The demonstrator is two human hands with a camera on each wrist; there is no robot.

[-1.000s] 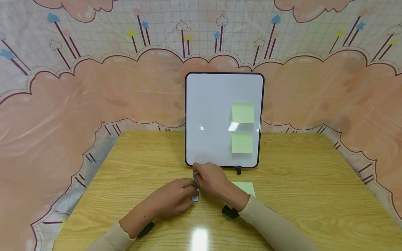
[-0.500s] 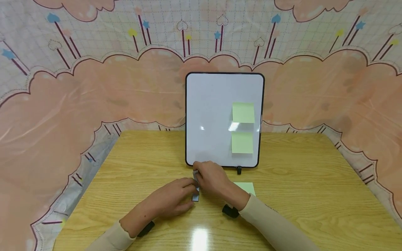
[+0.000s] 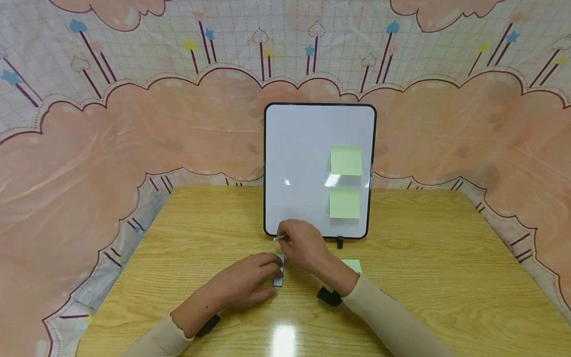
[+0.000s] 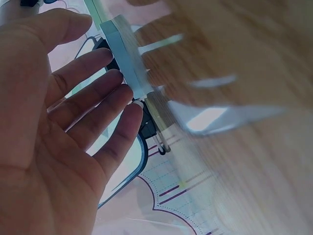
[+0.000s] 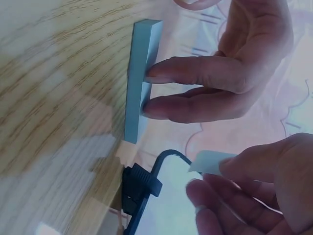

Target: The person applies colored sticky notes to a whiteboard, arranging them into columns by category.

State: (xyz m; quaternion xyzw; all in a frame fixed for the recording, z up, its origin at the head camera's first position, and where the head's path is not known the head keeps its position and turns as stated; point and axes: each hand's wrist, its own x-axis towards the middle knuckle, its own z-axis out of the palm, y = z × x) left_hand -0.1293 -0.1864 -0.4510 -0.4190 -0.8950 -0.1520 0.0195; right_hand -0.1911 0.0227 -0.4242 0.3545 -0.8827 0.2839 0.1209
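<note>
A narrow pale blue pad of sticky notes (image 3: 278, 270) lies on the table in front of the whiteboard (image 3: 308, 148). My left hand (image 3: 250, 280) rests on it with fingertips touching its top, the thumb apart. In the left wrist view those fingers (image 4: 98, 107) are loosely extended against the pad (image 4: 122, 61). Just beyond the pad, my right hand (image 3: 305, 248) pinches a small pale sticky note (image 3: 280, 238) between thumb and fingers. The right wrist view has this note (image 5: 210, 161) apart from the pad (image 5: 139, 81).
Two light green sticky notes, an upper one (image 3: 346, 160) and a lower one (image 3: 344, 203), hang on the whiteboard's right side. A black clip foot (image 3: 340, 242) sits at its lower edge. Another green note (image 3: 352, 266) lies on the table (image 3: 214, 218), partly behind my right forearm.
My right hand has lifted up and away from the pad, towards the whiteboard, and the pinched note has come off the pad. The left hand stays in place.
</note>
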